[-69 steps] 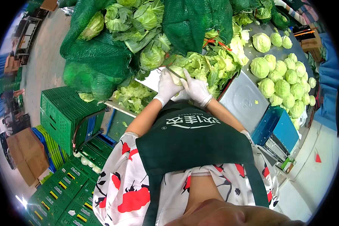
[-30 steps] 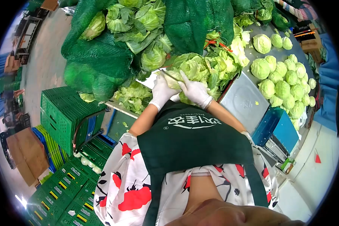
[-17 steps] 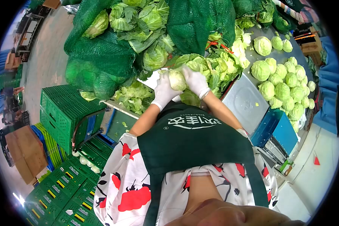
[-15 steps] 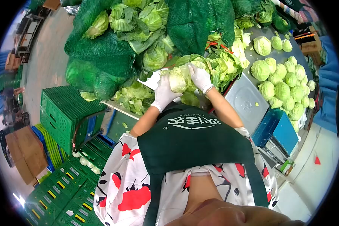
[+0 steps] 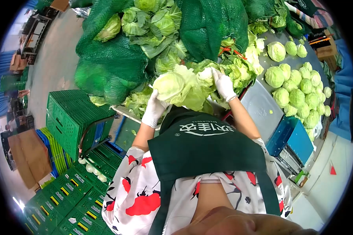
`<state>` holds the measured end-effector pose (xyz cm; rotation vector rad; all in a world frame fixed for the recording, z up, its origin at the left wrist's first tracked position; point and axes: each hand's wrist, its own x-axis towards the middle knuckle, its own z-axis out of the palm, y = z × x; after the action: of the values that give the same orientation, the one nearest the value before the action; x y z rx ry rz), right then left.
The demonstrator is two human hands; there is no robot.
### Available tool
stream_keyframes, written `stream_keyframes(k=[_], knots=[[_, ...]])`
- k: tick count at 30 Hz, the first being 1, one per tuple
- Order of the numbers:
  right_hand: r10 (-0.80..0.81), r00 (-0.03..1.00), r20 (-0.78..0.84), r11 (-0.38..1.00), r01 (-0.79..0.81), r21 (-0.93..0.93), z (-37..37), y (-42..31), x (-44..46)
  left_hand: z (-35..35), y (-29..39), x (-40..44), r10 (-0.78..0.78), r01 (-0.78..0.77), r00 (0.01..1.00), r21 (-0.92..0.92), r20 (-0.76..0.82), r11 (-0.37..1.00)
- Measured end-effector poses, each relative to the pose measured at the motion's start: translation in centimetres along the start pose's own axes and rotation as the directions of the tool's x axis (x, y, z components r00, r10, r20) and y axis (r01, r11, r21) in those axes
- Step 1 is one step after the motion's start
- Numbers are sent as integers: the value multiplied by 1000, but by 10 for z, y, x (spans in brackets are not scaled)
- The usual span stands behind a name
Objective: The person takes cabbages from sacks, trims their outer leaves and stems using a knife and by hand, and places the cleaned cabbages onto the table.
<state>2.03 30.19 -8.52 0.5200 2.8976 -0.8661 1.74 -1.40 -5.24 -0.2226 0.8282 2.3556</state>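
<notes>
A pale green cabbage (image 5: 168, 87) with loosened outer leaves (image 5: 192, 92) is up in front of my apron. My left hand (image 5: 154, 110), in a white glove, grips it from its lower left side, with most fingers hidden beneath. On the other side my right hand (image 5: 224, 85), gloved as well, has its fingers closed on the outer leaves, which stretch between the two hands. Loose leaves (image 5: 239, 70) lie in a heap right of the right hand, and more leaves (image 5: 140, 100) lie left of the left hand.
Green mesh sacks (image 5: 108, 72) of cabbages stand beyond. At the right, several trimmed cabbages (image 5: 297, 97) are piled on the table beside a metal surface (image 5: 262, 101) and a blue bin (image 5: 288, 137). Stacked green crates (image 5: 72, 121) stand left. Another person's sleeve (image 5: 321, 18) shows top right.
My hands have moved apart. The cabbage has shifted left with my left hand and shows a fuller face, while its outer leaves now spread toward my right hand. The whole view has shifted slightly.
</notes>
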Motion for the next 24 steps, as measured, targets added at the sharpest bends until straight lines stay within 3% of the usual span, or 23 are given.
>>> stream_keyframes(k=[1,3,5,8,9,10,12,14,15,17,18,19,22,24], knots=[[2,999,-40,1000,-1,22,1,1,3,3,0,2,-18,18,1000,3,-1,1000],[-8,996,-88,998,12,55,-5,8,6,9,0,4,-70,109,986,-263,150,959],[-55,995,-86,993,63,100,-6,22,7,22,-1,3,-75,77,997,-285,19,955],[89,996,-18,980,-84,182,-24,-7,-2,36,1,13,170,-171,983,16,68,985],[162,958,238,802,-268,534,-59,-49,-19,44,4,14,198,-197,977,-15,73,980],[165,927,337,675,-355,646,-76,-75,-31,42,2,17,219,-223,974,60,62,973],[95,918,386,581,-366,727,-86,-100,-38,37,0,25,260,-265,964,211,52,941],[74,935,347,520,-333,787,-71,-104,-32,55,-2,24,276,-280,960,208,50,937],[138,928,345,589,-357,725,-67,-106,-27,61,-2,23,269,-274,962,220,51,936],[56,968,246,476,-242,845,-66,-107,-28,64,-6,26,272,-281,960,271,68,921],[15,981,194,413,-182,892,-66,-109,-29,67,-7,28,241,-247,969,164,54,955],[56,963,265,321,-268,908,-74,-109,-33,71,-6,28,212,-214,976,55,41,975],[123,972,200,232,-224,946,-85,-105,-51,64,-1,35,69,-83,995,-216,-73,973],[179,957,228,246,-268,932,-85,-96,-62,63,4,36,-70,14,991,-432,-115,902]])
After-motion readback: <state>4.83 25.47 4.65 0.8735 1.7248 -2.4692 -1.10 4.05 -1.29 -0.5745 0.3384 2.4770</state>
